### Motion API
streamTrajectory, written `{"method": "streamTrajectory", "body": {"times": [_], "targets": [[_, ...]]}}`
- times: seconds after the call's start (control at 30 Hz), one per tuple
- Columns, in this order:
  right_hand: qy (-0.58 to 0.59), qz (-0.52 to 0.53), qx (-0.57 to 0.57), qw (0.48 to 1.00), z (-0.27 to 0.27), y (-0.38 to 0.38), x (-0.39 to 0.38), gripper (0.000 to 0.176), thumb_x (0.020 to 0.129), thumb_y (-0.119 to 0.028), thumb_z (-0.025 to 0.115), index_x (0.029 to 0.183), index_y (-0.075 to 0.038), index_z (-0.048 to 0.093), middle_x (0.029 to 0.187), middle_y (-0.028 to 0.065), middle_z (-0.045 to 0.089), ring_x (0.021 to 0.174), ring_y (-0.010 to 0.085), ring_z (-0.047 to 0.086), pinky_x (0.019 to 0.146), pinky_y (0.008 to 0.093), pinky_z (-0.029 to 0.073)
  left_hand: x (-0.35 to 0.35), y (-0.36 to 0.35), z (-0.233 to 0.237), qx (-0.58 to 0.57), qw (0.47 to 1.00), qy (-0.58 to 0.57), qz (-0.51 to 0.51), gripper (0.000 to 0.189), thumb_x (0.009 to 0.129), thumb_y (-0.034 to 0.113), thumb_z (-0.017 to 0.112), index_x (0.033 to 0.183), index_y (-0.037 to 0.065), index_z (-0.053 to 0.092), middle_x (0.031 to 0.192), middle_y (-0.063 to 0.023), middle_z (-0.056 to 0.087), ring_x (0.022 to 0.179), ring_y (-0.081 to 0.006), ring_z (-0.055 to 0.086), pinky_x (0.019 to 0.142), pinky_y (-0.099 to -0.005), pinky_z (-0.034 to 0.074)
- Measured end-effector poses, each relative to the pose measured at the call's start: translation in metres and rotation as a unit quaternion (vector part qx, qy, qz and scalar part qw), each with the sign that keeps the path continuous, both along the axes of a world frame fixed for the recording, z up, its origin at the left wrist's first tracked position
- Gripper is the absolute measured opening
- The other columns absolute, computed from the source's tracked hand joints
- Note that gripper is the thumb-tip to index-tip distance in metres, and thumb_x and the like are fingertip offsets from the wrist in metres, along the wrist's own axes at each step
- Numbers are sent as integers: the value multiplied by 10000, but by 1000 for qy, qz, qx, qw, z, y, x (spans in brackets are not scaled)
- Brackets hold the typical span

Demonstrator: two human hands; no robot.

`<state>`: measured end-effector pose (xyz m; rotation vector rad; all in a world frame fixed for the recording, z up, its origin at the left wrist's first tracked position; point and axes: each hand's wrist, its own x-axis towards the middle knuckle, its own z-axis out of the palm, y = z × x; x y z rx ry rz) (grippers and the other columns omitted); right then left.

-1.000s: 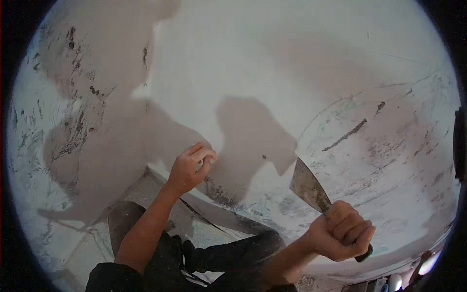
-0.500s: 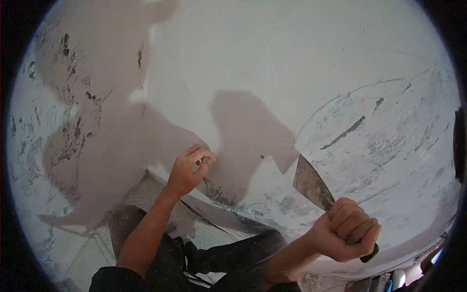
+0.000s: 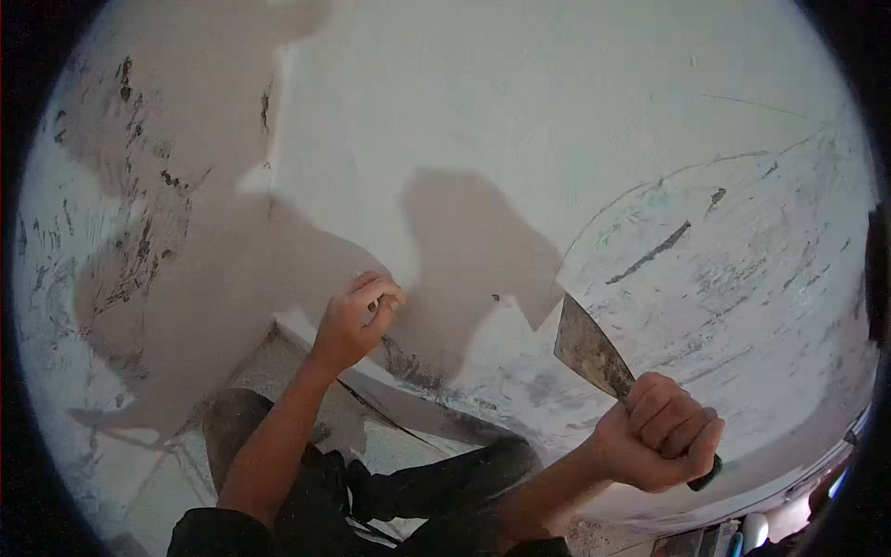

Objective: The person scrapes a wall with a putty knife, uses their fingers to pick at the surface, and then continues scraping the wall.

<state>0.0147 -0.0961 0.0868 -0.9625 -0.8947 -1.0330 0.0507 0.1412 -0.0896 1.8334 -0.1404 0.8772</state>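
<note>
My right hand (image 3: pixel 661 432) is wrapped round the handle of a putty knife (image 3: pixel 592 348). Its stained, flared metal blade points up and left, with the corner close to the white wall (image 3: pixel 483 102). The dark end of the handle sticks out below my fist. My left hand (image 3: pixel 355 320) is raised before the wall at the middle, fingers curled and thumb brought up to them in a pinch. What it pinches, if anything, is too small to make out. A scratched, patchy grey area (image 3: pixel 733 269) of the wall lies above and right of the blade.
My bent legs (image 3: pixel 445 483) in dark trousers are below, close to the wall's foot. A wall corner and floor (image 3: pixel 269 362) lie at lower left. Dark gouges (image 3: pixel 144 241) mark the left wall. Several items (image 3: pixel 719 541) stand at the bottom right. Shadows fall across the wall.
The whole view has shifted slightly, so the hands and wall marks appear a little further left. Both hands keep nearly the same pose, and the putty knife stays in my right hand.
</note>
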Motion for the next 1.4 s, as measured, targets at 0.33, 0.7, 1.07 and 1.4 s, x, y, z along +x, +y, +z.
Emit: {"method": "streamTrajectory", "body": {"times": [0.33,0.7,1.07,1.4], "targets": [[-6,68,-48,996,5,-4,-14,474,917,-263,417,514,-177,183,391,-41,160,307,93,151,314,245,209,-4,-2,5,5,1000,12,-19,101,848,54,512,876,50,609,840,-73,592,728,-209,599,675,-321,485],[-47,109,-134,984,-3,-14,9,407,935,-247,387,562,-152,256,414,-18,252,327,93,210,331,277,253,-2,-6,4,18,1000,-2,-9,85,865,71,533,877,48,614,846,-93,593,726,-228,596,674,-326,483],[-59,-12,-72,996,-11,0,7,377,876,-143,458,552,-131,264,420,-22,245,323,90,187,328,259,212,-5,-6,5,32,999,0,4,85,870,65,534,871,46,617,843,-98,597,734,-241,612,684,-331,491],[-107,-12,-76,991,-11,-1,6,387,733,34,521,535,-120,227,384,-23,235,291,96,187,294,256,190,-4,-14,2,49,999,-16,-1,74,844,54,548,862,45,619,849,-107,610,761,-265,623,701,-349,496]]}}
